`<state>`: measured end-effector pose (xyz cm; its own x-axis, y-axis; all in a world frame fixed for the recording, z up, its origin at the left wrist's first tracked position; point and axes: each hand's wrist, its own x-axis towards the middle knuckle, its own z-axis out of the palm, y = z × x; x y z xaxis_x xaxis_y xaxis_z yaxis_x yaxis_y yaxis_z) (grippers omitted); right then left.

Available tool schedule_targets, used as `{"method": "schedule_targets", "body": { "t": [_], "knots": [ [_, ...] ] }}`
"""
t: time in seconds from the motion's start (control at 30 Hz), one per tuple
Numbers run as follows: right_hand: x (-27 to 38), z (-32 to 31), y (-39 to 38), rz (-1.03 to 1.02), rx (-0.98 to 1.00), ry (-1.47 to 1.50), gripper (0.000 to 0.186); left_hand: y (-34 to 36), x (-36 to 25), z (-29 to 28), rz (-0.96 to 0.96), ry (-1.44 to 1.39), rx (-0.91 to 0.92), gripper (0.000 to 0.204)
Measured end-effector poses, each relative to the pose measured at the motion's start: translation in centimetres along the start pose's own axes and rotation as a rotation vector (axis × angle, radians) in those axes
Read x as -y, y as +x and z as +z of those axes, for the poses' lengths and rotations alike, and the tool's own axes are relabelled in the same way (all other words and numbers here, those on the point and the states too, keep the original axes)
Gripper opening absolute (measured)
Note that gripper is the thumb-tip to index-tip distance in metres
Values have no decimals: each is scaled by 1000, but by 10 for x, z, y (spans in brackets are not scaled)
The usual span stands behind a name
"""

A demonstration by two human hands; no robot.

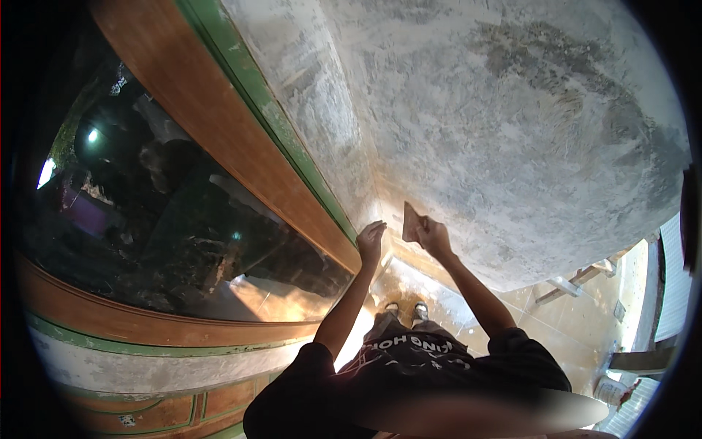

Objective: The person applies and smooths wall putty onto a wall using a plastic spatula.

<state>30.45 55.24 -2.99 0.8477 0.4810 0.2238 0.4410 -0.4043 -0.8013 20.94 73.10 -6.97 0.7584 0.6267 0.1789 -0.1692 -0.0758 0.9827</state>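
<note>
In front of me, a grey, patchily plastered wall meets a narrower plastered strip at an inside corner. My right hand grips a flat, brown, straight-edged piece close to the wall, just right of the corner. Whether it is folded sandpaper or a scraper blade I cannot tell, nor whether it touches the plaster. My left hand is by the corner at about the same height, fingers drawn together. Anything between those fingertips is too small to make out.
To the left, a brown wooden frame with green trim surrounds dark reflective glass. Below are my feet on a tiled floor. A wooden trestle and a white bucket stand to the right.
</note>
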Motion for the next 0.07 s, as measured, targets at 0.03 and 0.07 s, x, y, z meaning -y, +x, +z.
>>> {"method": "schedule_targets", "body": {
  "t": [0.03, 0.07],
  "knots": [
    [-5, -8, -6, -23, -42, 213, 18, -2, -4, 0, -68, 3, 41, 23],
    [13, -24, -12, 114, -2, 394, 21, -3, -13, -2, -129, 8, 75, 23]
  ]
}}
